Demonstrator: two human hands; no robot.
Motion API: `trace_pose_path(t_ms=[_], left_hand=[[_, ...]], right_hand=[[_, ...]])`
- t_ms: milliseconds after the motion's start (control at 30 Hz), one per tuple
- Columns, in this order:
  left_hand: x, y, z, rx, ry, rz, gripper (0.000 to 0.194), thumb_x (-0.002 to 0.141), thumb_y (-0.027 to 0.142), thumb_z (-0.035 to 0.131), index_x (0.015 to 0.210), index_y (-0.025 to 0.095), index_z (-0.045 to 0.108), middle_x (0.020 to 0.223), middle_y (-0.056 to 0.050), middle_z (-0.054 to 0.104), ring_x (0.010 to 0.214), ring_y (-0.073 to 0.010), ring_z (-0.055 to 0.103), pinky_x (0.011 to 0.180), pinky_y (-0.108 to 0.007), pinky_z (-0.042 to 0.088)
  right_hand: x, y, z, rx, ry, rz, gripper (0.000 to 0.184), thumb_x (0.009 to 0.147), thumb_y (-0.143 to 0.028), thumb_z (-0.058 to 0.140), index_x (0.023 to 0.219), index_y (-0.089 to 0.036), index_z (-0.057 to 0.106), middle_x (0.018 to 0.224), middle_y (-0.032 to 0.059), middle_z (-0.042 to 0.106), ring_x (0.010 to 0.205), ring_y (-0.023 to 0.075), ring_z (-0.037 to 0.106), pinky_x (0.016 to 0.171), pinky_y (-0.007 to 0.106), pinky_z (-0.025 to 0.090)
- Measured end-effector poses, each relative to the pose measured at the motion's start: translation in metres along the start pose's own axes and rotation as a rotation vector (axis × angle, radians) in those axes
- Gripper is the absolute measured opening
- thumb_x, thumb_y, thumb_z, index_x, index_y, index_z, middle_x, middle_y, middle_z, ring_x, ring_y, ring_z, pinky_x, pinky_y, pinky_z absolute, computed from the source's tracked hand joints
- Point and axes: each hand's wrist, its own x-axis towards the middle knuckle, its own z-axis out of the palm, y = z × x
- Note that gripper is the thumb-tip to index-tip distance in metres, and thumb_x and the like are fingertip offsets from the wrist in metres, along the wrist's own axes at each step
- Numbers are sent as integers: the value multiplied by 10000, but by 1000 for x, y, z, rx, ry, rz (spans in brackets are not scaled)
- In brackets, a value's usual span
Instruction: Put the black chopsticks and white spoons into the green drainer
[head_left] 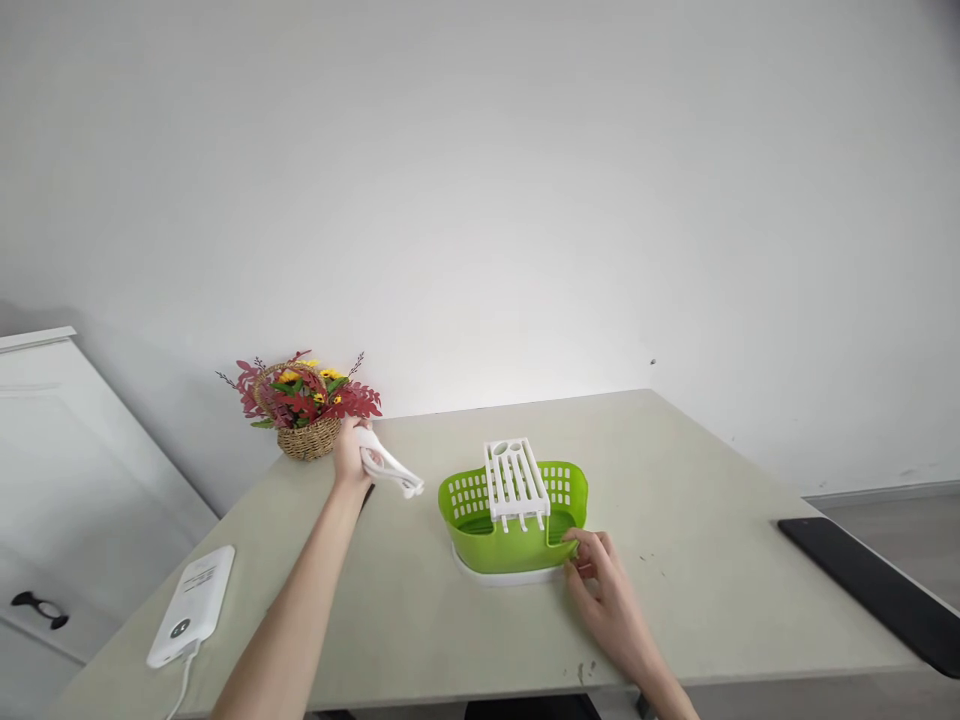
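Note:
My left hand (349, 455) is closed around a white plastic tool (390, 468) with a looped handle; its exact kind I cannot make out. The tool's narrow end points right, above the table and apart from the basket. A green plastic basket (480, 548) with slotted walls stands on a white base tray (499, 578). Across the basket lies a white slotted rack (517, 480) with round holes at the back and small hooks along its front. At the basket's front right corner, my right hand (600, 580) pinches the rim with curled fingers.
A wicker basket of red and yellow flowers (307, 438) stands at the back left. A white power bank (193, 605) with a cable lies at the left edge. A long black object (862, 585) lies along the right edge. White drawers (82, 500) adjoin the table's left.

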Motion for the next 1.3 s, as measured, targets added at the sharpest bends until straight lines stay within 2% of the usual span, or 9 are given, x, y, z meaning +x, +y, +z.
trace_pose_path(t_ms=[100, 233, 433, 667, 900, 1100, 1300], left_hand=[[-5, -31, -15, 113, -82, -73, 275, 809, 485, 428, 691, 242, 481, 452, 69, 324, 392, -127, 350, 413, -258, 287], [-13, -68, -28, 277, -241, -130, 256, 741, 459, 471, 647, 226, 522, 474, 41, 409, 435, -147, 418, 439, -264, 299], [-9, -99, -38, 505, -442, -134, 325, 739, 468, 482, 561, 211, 568, 501, 7, 471, 505, -169, 471, 527, -278, 351], [-8, -109, -40, 702, -545, -59, 323, 730, 436, 536, 502, 212, 583, 457, 11, 435, 501, -176, 460, 557, -283, 305], [-14, -109, -31, 769, -521, 105, 359, 772, 436, 573, 488, 220, 525, 494, 11, 450, 562, -174, 457, 586, -280, 276], [-19, -110, -28, 835, -490, 212, 492, 854, 526, 530, 508, 230, 345, 500, 34, 330, 540, -149, 355, 590, -288, 211], [-22, -111, -18, 926, -499, 289, 520, 880, 576, 522, 531, 226, 362, 520, 19, 406, 552, -163, 396, 600, -294, 212]], right_hand=[[0, -1, 0, 1, 5, -10, 244, 1043, -409, 490, 1229, -301, 605, 1019, 48, 566, 859, 224, 643, 785, 402, 619], [0, -1, -1, -1, 2, -7, 238, 1040, -414, 501, 1217, -298, 610, 1017, 51, 576, 850, 226, 648, 781, 405, 623], [0, 2, 0, 0, 1, 7, 253, 1043, -416, 498, 1242, -305, 608, 1032, 49, 567, 859, 220, 638, 777, 391, 613], [0, 3, -1, -20, -2, -12, 248, 1045, -407, 485, 1240, -303, 599, 1050, 48, 548, 870, 214, 635, 788, 390, 609], [0, 0, -1, -9, 15, 1, 242, 1032, -447, 516, 1195, -298, 615, 1028, 47, 571, 844, 215, 644, 773, 383, 604], [1, 2, -3, -28, -22, -4, 234, 1044, -401, 484, 1228, -295, 581, 1034, 47, 552, 876, 217, 626, 808, 402, 596], [0, 1, -3, -18, -30, 12, 244, 1049, -403, 470, 1240, -294, 577, 1034, 50, 541, 887, 221, 616, 820, 410, 597]])
